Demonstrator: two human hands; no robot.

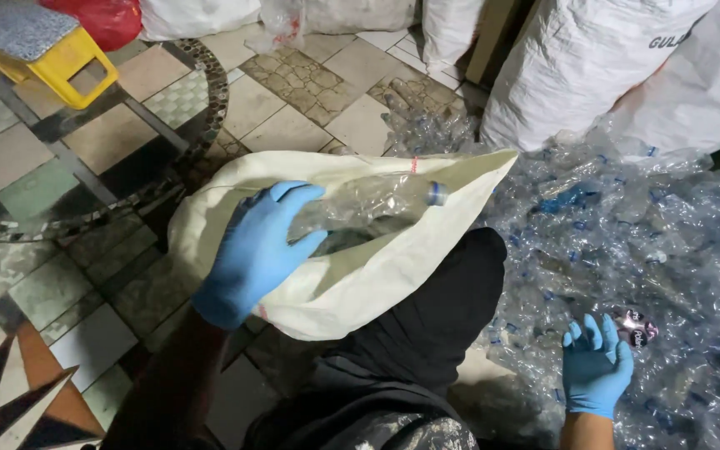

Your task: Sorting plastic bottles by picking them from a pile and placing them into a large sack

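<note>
White sack (352, 283) (mouth open) takes 1 clear bottle (368, 204) gripped by left hand (256, 250); right hand (597, 367) spread.

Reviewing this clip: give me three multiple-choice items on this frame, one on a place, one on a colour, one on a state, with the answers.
1. Where is the clear bottle in the left hand?
A. at the mouth of the cream sack
B. on the yellow stool
C. deep in the bottle pile

2. What colour are the gloves?
A. white
B. blue
C. black

3. What state is the right hand in?
A. fist around a bottle
B. open, fingers spread on the pile
C. gripping the sack

Answers: 1 A, the bottle lies across the sack's opening. 2 B, both gloves are blue. 3 B, its fingers are spread and hold nothing.
</note>
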